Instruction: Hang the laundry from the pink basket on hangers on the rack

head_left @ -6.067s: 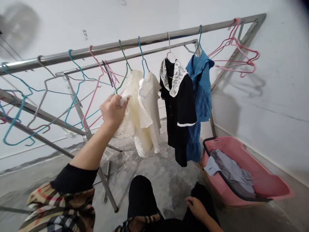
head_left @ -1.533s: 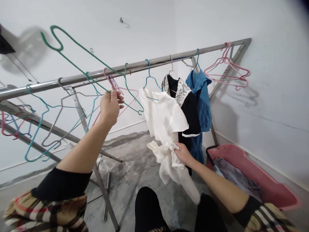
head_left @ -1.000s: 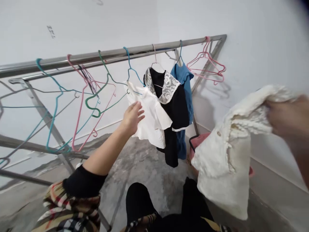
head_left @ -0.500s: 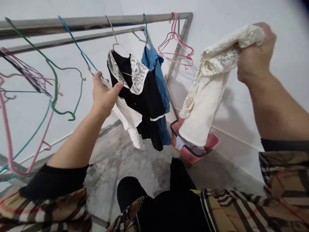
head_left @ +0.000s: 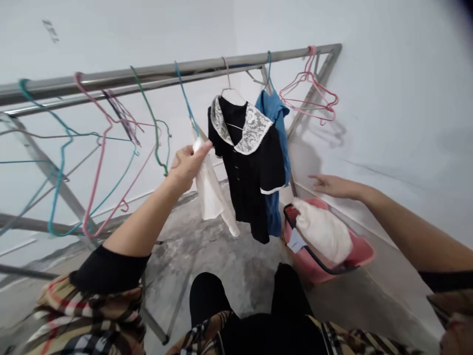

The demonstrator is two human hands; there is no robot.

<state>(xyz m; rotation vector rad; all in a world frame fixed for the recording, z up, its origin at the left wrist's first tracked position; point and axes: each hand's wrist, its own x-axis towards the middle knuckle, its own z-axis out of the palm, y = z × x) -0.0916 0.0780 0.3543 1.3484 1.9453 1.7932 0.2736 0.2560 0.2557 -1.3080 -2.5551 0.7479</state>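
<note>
My left hand (head_left: 188, 165) pinches the shoulder of a white blouse (head_left: 210, 192), close under a blue wire hanger (head_left: 186, 103). The blouse hangs beside a black dress with a lace collar (head_left: 247, 162), which is on its own hanger. Behind that dress hangs a blue garment (head_left: 275, 133). My right hand (head_left: 332, 185) is held out with its fingers apart, holding nothing, above a pink plastic basket (head_left: 364, 255). A crumpled cream lace garment (head_left: 325, 230) lies in the basket.
A steel drying rack with two rails (head_left: 148, 74) runs across the view, with several coloured wire hangers (head_left: 99, 148) to the left and pink hangers (head_left: 308, 93) at its far end. White walls meet a patchy concrete floor (head_left: 229, 251). My black-clad legs show below.
The cream lace garment has left my right hand and now lies in the pink basket. My right hand is open and lower. My left hand stays on the white blouse.
</note>
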